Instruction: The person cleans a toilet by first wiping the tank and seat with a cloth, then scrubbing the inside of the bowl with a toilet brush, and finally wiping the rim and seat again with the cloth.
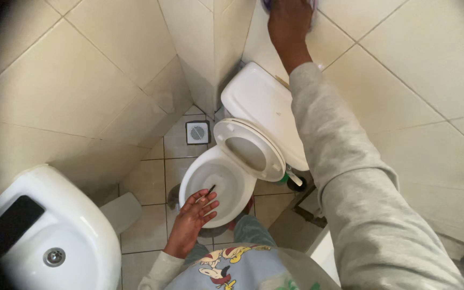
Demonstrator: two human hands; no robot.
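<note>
Head view: right hand [288, 24] presses a purple cloth [267, 5] flat on the far cistern [259, 45], fingers closed over it. Left hand [193, 215], fingers loosely apart and empty, hovers at the near rim of the bowl [216, 180], well apart from the cloth.

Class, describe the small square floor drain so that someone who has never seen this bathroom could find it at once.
Start at the white toilet bowl with its seat raised. Just beyond the bowl, in the corner where the tiled walls meet, the floor drain sits in the tiled floor. It is the only small square with a dark round grille, unlike the plain beige tiles around it.
</note>
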